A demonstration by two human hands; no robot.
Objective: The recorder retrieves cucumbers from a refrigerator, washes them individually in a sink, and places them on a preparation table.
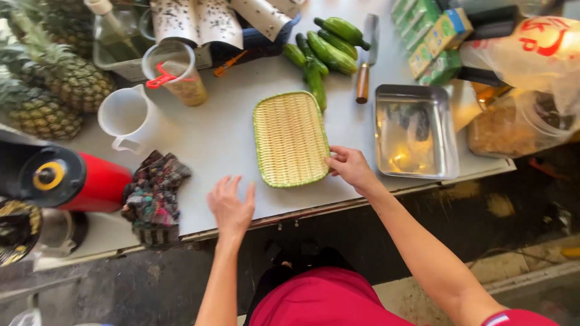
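— What are your hands doing right now?

— My right hand is pinching the near right edge of the woven tray, fingertips curled onto its rim. My left hand is lying open and flat on the table, fingers spread, gripping nothing, a little apart from the tray's near left corner.

— Where is the tray sitting?

— Flat on the table, stretching away from my right fingertips. Just to the right of those fingers the metal pan is resting, and beyond the tray's far edge the green cucumbers and the knife are lying.

— What is worrying you?

— I think the tray is light, and I am holding it by one edge only. If I am tugging it sideways it could swing into the pan, or tip. Pushing it away could nudge the cucumbers against the knife.

— And on the left?

— The patterned cloth is bunched just left of my open fingers, with the white jug further off. A careless sweep could be dragging the cloth off the table's near edge.
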